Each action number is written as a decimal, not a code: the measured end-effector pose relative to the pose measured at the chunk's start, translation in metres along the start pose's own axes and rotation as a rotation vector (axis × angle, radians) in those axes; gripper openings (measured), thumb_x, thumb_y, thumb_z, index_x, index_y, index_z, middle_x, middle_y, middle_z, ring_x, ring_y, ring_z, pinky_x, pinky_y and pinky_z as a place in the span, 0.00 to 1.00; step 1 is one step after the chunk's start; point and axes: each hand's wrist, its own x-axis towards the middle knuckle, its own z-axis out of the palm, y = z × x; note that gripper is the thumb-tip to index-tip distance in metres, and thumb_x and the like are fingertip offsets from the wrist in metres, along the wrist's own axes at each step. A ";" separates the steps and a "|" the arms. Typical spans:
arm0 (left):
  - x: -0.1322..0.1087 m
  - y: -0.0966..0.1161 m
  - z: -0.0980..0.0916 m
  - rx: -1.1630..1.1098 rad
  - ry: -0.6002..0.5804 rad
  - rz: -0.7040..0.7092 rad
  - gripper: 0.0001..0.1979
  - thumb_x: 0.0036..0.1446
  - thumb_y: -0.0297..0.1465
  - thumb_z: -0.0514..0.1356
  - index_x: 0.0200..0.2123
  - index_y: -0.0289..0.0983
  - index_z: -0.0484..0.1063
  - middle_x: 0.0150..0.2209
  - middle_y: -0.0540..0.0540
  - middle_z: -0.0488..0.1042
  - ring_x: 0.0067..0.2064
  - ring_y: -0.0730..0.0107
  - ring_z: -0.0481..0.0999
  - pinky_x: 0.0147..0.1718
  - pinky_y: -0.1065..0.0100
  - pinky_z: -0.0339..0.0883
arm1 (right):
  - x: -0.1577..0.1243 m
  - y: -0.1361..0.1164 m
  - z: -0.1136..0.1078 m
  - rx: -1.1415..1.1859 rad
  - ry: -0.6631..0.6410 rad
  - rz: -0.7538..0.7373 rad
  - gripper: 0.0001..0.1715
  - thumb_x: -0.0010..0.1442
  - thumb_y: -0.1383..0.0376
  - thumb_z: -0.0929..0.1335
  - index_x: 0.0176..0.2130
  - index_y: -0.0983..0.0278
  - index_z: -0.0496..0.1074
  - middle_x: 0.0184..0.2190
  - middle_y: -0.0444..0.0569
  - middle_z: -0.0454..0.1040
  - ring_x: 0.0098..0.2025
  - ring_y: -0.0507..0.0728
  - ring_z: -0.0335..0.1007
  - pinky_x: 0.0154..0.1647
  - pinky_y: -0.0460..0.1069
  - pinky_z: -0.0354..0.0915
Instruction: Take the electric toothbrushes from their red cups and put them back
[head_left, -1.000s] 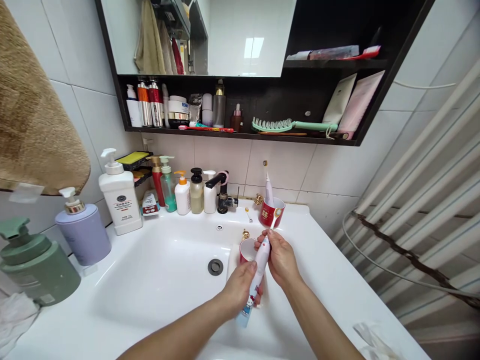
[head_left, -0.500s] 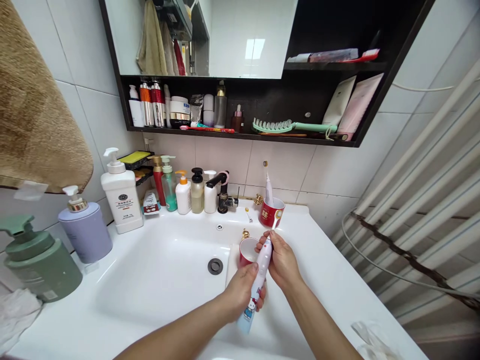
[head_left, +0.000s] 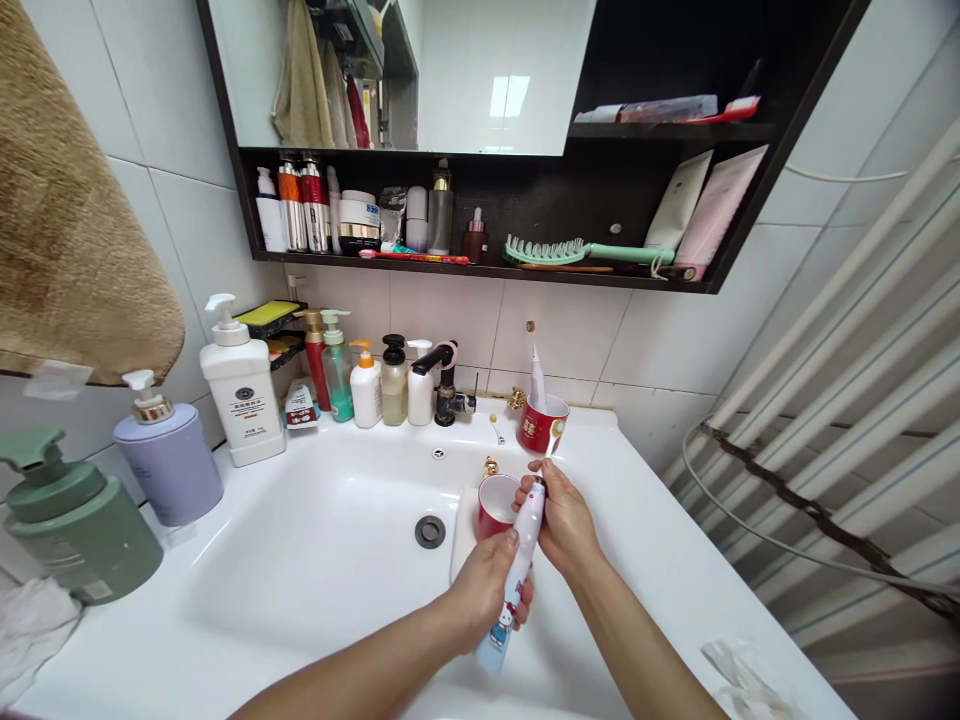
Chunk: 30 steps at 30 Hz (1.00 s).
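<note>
My left hand (head_left: 484,588) is wrapped round the white and pale-blue handle of an electric toothbrush (head_left: 519,570), which has a cartoon print on its lower end. My right hand (head_left: 568,518) pinches the toothbrush's white brush head (head_left: 554,441) near its base. The brush points up and away from me, tilted a little right, over the right side of the sink. Between handle and head a small dark gap shows; my fingers partly hide it. Just beyond my left hand stands a red cup (head_left: 496,505) with a white inside.
Behind, another red cup (head_left: 541,430) holds a second electric toothbrush (head_left: 537,380). A black faucet (head_left: 448,395) and several pump bottles line the back of the sink (head_left: 315,540). Overhead hangs a dark shelf cabinet (head_left: 480,270); a radiator (head_left: 840,420) stands at right.
The brush head and handle have come slightly apart, with the handle a little lower. Both hands keep their grip; the view has barely shifted.
</note>
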 end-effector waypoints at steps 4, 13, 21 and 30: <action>-0.001 0.000 0.000 0.027 0.028 -0.020 0.25 0.39 0.53 0.39 0.22 0.35 0.53 0.14 0.54 0.58 0.12 0.84 0.55 0.12 0.77 0.48 | 0.004 0.001 -0.004 -0.043 0.068 -0.007 0.10 0.40 0.60 0.65 0.22 0.63 0.61 0.16 0.39 0.62 0.17 0.47 0.59 0.18 0.43 0.59; -0.002 -0.011 -0.002 -0.011 0.021 -0.040 0.25 0.38 0.53 0.41 0.25 0.35 0.54 0.14 0.55 0.58 0.11 0.83 0.55 0.10 0.76 0.46 | 0.056 -0.012 -0.016 -0.739 0.151 -0.270 0.14 0.40 0.57 0.62 0.25 0.65 0.64 0.12 0.38 0.58 0.14 0.47 0.55 0.15 0.44 0.56; 0.011 0.005 -0.016 -0.219 0.317 -0.028 0.23 0.40 0.51 0.42 0.26 0.35 0.56 0.16 0.55 0.57 0.13 0.83 0.55 0.14 0.76 0.48 | 0.127 0.014 0.008 -1.220 0.201 -0.231 0.09 0.35 0.68 0.65 0.10 0.63 0.59 0.10 0.45 0.62 0.23 0.56 0.64 0.25 0.49 0.58; 0.014 -0.002 -0.014 -0.196 0.262 -0.059 0.23 0.40 0.50 0.43 0.26 0.35 0.58 0.16 0.54 0.58 0.13 0.83 0.55 0.14 0.75 0.48 | 0.150 0.023 0.018 -1.445 0.189 -0.230 0.03 0.38 0.69 0.64 0.16 0.67 0.65 0.28 0.59 0.68 0.39 0.63 0.60 0.37 0.54 0.54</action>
